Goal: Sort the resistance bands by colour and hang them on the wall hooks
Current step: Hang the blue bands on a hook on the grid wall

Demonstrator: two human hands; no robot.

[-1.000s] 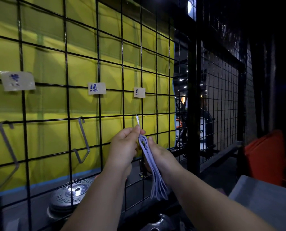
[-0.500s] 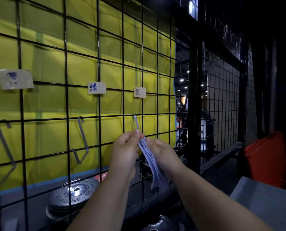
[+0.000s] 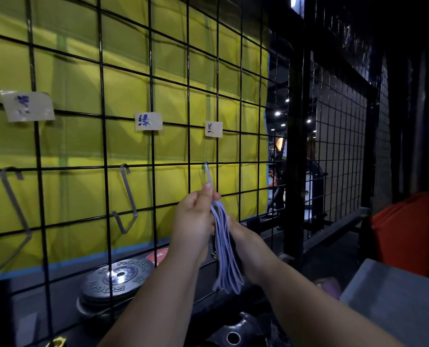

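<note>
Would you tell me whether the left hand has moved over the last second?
No. The left hand stays at the rightmost hook, at the same height on its shaft.

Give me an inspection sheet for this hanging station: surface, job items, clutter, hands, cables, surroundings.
Surface: black wire grid over a yellow mat; three paper labels taped on.
Job's things: lavender bands in one bundle, top at the right hook, cannot tell if hung; left hook and middle hook bare.
Clutter: grey weight plates stacked low behind the grid, a red plate behind them.
Hands: left hand pinches the bundle's top; right hand holds it lower, fingers mostly hidden.
Cables: nothing seen.
Surroundings: dark gym; black post, mesh panel, orange pad, grey surface at right.
</note>
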